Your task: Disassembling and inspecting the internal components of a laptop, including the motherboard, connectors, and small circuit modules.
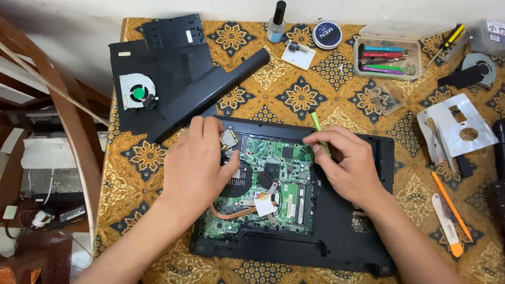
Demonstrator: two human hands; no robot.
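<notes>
Both hands work the green board [273,179]: left hand [197,163] flat, right hand [344,163] pinching a green tool [317,126].

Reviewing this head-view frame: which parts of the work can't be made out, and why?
- Tip of the green tool: hidden under the right hand, so its contact with the green circuit board is unseen.
- Board area beneath the left hand: covered by palm and fingers.
- Small parts in the clear bag: too small to identify.
- Black object at the right edge: cut off by the frame.
</notes>
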